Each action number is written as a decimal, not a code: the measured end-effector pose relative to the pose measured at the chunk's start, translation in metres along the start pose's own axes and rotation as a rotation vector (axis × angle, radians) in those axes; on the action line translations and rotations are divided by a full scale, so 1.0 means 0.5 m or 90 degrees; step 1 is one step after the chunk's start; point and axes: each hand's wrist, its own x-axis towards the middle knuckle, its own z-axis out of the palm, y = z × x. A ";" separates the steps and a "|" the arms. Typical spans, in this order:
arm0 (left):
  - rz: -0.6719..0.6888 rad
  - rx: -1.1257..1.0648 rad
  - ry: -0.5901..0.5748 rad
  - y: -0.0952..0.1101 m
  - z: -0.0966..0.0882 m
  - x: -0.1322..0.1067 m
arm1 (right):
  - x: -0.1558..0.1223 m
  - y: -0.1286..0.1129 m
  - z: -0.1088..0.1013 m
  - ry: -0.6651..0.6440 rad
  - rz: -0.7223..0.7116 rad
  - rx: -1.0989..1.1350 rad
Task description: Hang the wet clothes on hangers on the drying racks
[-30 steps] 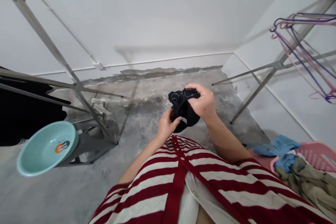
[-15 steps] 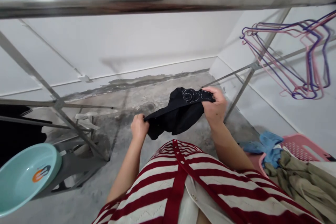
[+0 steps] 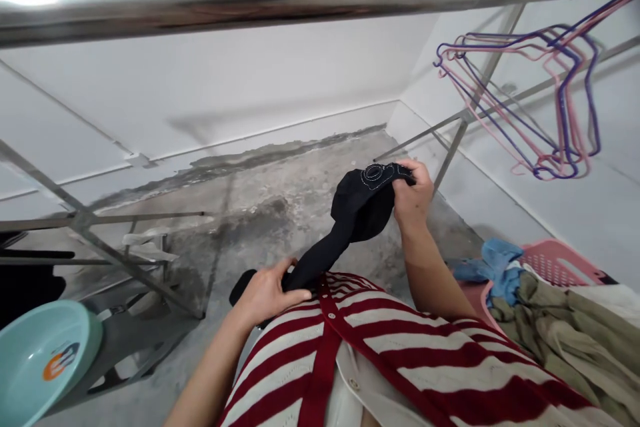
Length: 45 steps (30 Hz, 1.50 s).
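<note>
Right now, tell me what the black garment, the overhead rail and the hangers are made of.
The black garment looks like soft matte fabric: it sags and folds, though the fibre cannot be told. The overhead rail looks like polished stainless steel, with a bright streak of reflection. The pink and purple hangers look like smooth plastic or coated wire, thin and faintly glossy.

Steel drying-rack rail (image 3: 250, 3) overhead; pink and purple plastic hangers (image 3: 563, 113) suspended at right. Pink laundry basket (image 3: 550, 260) holds olive garments (image 3: 560, 340) and blue cloth (image 3: 500, 273). Turquoise basin (image 3: 45, 360) at left; stained concrete floor (image 3: 280, 193) below.
</note>
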 end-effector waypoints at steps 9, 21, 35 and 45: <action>-0.092 0.231 0.328 -0.036 -0.024 0.007 | -0.015 0.024 -0.053 0.010 -0.028 -0.019; -0.183 -0.320 0.616 -0.013 -0.043 0.060 | -0.058 0.113 -0.114 -0.330 -0.036 -0.309; -0.206 0.070 0.234 0.026 -0.017 0.057 | 0.014 0.171 -0.226 -0.126 0.012 -0.467; -0.150 0.099 0.091 0.041 0.033 0.060 | 0.302 0.079 -0.353 0.153 -0.093 -0.662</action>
